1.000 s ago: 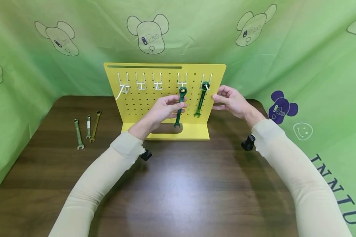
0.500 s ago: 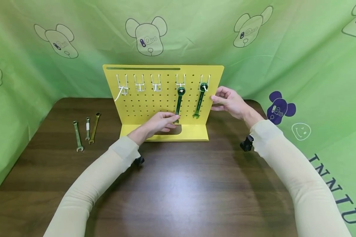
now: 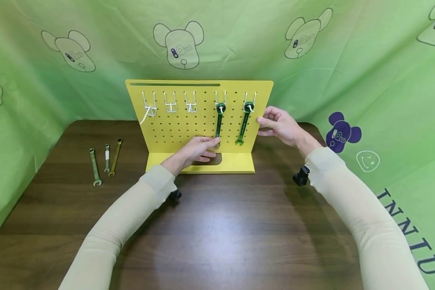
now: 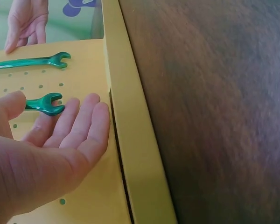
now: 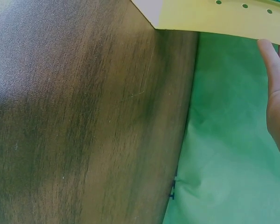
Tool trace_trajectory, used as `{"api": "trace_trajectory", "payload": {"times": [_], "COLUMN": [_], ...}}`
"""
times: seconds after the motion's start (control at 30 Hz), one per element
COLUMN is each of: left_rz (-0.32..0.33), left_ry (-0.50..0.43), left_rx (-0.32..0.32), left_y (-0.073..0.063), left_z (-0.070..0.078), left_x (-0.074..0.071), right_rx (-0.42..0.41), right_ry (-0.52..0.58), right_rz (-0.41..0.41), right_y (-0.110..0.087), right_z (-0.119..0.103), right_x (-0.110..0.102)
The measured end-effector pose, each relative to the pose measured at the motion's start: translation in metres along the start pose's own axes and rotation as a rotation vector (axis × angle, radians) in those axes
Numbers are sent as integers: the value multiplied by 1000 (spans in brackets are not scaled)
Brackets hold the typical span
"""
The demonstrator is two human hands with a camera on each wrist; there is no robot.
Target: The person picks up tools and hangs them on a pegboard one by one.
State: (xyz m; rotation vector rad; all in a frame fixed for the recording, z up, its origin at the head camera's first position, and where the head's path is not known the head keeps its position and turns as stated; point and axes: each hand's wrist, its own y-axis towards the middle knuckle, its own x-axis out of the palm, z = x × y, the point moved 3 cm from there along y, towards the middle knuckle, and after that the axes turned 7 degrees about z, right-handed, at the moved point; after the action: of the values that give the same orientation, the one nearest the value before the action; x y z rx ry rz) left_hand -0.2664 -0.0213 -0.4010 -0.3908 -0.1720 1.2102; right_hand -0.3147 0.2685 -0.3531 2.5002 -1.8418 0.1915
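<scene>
Pinching one green wrench (image 3: 219,122) low down, the left hand (image 3: 195,150) has lifted it higher; the right hand (image 3: 283,125) grips the board (image 3: 199,127), fingers (image 3: 273,111) partly hidden.

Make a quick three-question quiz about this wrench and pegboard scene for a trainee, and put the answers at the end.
1. Count: how many wrenches lie on the table?
2. True or false: the right hand touches a side edge of the pegboard.
3. Multiple choice: the left hand pinches
A) a wrench lying on the table
B) a dark green wrench near its lower end
C) the top edge of the pegboard

Key: 1. Three. 2. True. 3. B.
</scene>
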Motion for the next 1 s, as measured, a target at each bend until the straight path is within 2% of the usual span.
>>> {"api": "trace_trajectory", "payload": {"times": [0.4, 0.6, 1.0], "left_rz": [-13, -18, -29], "left_ry": [1, -66, -138], "left_rx": [-72, -117, -138], "left_y": [5, 9, 7], "left_z": [-10, -17, -19], "left_x": [5, 0, 1], "right_rx": [-2, 1, -3], "right_ry": [-9, 13, 8], "right_rz": [7, 0, 14], "right_y": [1, 1, 2], "right_z": [1, 2, 3], "right_x": [0, 0, -1]}}
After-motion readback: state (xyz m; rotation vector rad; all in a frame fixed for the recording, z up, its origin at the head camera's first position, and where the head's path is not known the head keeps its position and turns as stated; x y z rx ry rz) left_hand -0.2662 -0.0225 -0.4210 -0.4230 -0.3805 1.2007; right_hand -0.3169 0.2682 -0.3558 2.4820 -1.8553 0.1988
